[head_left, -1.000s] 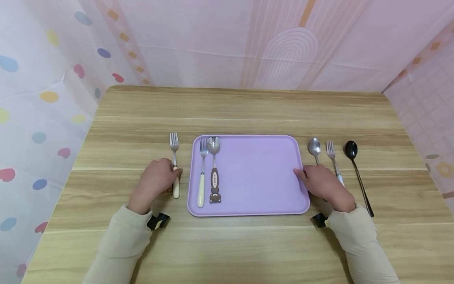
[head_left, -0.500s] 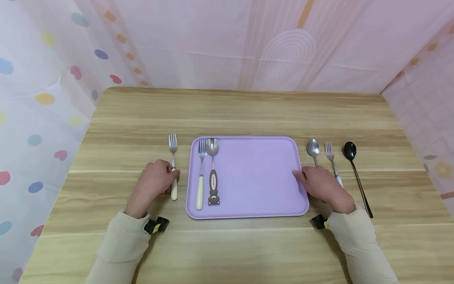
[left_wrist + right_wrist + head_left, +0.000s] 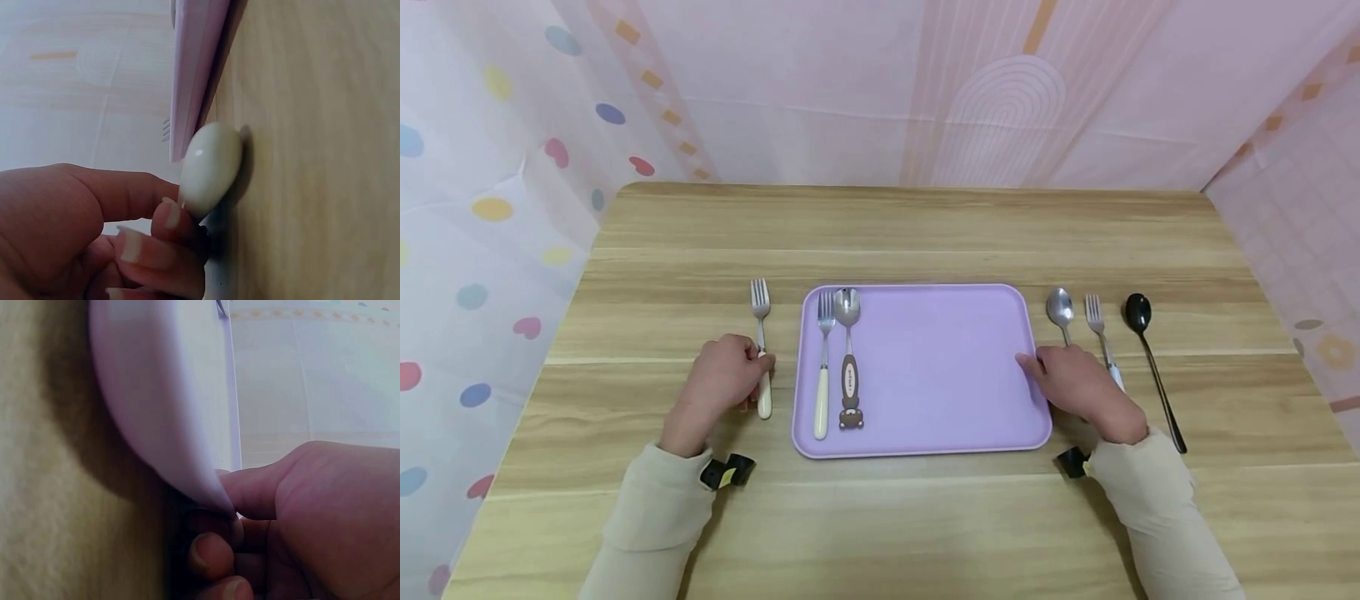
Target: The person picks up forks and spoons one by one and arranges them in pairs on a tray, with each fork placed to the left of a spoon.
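Observation:
My left hand (image 3: 718,375) pinches the cream handle of a metal fork (image 3: 764,396) left of the tray. In the left wrist view, the thumb and fingertips hold the rounded handle (image 3: 212,165) close above the wood. My right hand (image 3: 1078,383) grips the right rim of the lilac tray (image 3: 940,375), thumb on top and other fingers curled at its underside, as the right wrist view shows. On the tray's left side lie a cream-handled fork (image 3: 822,392) and a spoon (image 3: 847,308) with a brown bear handle, side by side.
Right of the tray lie a metal spoon (image 3: 1060,307), a fork (image 3: 1095,315) with a pale handle and a long black spoon (image 3: 1138,315). My right hand partly covers the first two. Patterned curtains (image 3: 820,92) bound the wooden table (image 3: 910,233) behind and at the sides.
The head view has shifted slightly. Both hands keep their holds on the fork and the tray rim, with hardly any visible movement.

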`<state>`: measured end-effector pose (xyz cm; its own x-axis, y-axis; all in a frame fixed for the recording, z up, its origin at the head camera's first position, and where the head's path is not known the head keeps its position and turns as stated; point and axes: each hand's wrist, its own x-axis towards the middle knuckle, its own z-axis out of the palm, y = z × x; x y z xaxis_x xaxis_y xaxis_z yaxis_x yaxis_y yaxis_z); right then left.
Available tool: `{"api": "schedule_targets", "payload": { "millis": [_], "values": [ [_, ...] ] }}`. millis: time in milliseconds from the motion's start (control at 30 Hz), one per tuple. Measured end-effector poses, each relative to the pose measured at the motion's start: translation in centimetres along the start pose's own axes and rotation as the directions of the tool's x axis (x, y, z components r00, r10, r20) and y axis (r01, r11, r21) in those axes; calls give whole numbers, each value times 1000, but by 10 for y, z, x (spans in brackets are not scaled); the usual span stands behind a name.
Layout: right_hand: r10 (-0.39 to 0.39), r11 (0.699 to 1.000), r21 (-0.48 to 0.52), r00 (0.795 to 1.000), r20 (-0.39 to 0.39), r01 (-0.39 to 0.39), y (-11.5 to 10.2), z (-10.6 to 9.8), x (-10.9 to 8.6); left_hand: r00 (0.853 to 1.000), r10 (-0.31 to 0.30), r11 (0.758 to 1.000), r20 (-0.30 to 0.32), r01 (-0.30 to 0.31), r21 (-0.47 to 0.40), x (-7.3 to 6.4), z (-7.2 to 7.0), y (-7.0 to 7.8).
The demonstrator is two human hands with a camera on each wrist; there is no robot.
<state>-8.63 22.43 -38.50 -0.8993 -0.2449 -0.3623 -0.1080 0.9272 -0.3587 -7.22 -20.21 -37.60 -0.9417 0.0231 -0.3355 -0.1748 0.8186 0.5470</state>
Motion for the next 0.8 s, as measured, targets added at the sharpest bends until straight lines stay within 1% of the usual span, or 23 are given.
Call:
{"api": "schedule_targets", "payload": {
  "millis": [200, 367, 600, 800],
  "values": [
    [3, 1000, 1, 1000, 7, -3, 1, 0, 1, 1000, 11, 1000, -8, -11, -2, 0, 0, 3],
    [1, 1000, 3, 1000, 4, -1, 0, -1, 1, 1000, 12, 1000, -26, -12, -8, 0, 1, 9],
    [5, 1000, 13, 1000, 16, -6, 0, -1, 0, 996, 48, 999, -70, -49, -6, -3, 2, 28],
    [9, 1000, 14, 1000, 11, -9, 1, -1, 0, 995, 32, 998, -91, -37, -53, -5, 4, 44]
  ]
}}
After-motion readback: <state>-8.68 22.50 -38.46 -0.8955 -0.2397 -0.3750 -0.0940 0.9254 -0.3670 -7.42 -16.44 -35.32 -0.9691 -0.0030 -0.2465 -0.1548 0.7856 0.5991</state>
